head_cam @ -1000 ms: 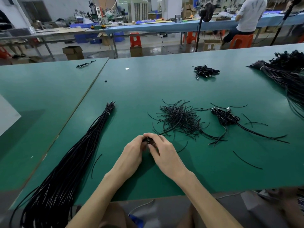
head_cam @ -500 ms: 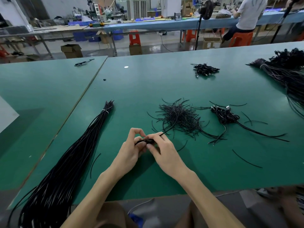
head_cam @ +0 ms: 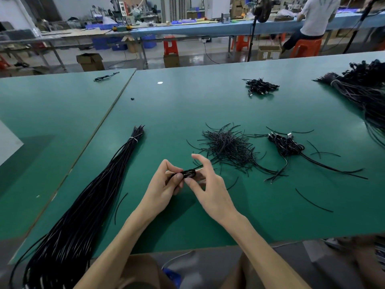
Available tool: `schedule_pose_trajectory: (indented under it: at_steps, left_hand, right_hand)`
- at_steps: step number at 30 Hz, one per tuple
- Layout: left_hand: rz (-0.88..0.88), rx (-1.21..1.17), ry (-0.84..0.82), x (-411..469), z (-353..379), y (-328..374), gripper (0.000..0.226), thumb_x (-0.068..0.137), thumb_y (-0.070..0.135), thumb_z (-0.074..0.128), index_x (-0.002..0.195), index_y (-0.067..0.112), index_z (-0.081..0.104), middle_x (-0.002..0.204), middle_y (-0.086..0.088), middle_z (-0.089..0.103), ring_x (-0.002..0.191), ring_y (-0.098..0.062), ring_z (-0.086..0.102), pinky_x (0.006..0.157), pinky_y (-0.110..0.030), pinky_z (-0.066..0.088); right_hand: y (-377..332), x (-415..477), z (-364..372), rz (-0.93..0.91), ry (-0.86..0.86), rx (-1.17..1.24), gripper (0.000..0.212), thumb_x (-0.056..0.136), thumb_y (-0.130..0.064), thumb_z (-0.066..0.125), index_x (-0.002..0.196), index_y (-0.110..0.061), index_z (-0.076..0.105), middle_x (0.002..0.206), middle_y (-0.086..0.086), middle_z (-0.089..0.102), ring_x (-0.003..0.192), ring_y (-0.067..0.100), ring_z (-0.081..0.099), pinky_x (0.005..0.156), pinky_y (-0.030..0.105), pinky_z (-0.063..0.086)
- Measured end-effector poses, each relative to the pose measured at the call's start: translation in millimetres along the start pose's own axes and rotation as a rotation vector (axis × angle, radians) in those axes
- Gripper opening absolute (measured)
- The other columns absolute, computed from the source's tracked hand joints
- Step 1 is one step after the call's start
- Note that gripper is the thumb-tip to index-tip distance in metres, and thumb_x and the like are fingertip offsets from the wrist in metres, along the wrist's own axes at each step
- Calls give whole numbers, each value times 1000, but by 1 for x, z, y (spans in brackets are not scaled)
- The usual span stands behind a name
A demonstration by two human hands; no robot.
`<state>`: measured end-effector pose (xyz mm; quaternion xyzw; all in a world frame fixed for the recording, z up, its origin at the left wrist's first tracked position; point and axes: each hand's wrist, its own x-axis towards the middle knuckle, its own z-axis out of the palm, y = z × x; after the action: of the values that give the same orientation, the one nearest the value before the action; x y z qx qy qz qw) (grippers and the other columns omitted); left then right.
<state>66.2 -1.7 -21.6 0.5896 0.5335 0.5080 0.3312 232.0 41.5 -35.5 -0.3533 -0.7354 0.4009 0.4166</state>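
Head view: fingers of my left hand and right hand are pinching a coiled black cable over the counter; short-wire pile lying at one o'clock.

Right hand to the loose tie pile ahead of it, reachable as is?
Probably yes: the tie pile lies just beyond the right hand, nothing between them. But that hand pinches the coiled cable with the left hand, so it would have to let go first.

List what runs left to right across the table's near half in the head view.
Long tied cable bundle, left hand, small cable coil, right hand, pile of short ties, bunch of plugged cables.
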Motion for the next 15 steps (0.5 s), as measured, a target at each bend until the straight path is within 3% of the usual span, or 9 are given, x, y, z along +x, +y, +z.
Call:
schedule_pose_trajectory:
  at_steps: [9,12,15]
  left_hand:
    - [-32,-141,150,3,31,8,6,105,-1,49,101,-5,48,73,1,62,63,-11,54,62,-21,46]
    - [-55,-172,163,1,34,11,6,105,1,50,100,1,49,76,-3,63,65,-13,54,64,-21,47]
    - [-67,-166,158,2,34,9,5,105,2,51,100,3,51,75,0,65,66,-13,55,65,-22,48]
  right_hand:
    - [-4,-2,-6,48,231,135,54,95,-16,73,133,-36,40,88,-9,74,87,9,71,80,14,49]
    - [-5,-3,-6,66,258,130,44,94,-13,73,121,-30,42,87,-13,74,85,6,70,77,9,47]
    - [-3,0,-9,169,222,162,26,93,-16,75,107,-22,55,86,-10,76,82,7,71,78,16,51]
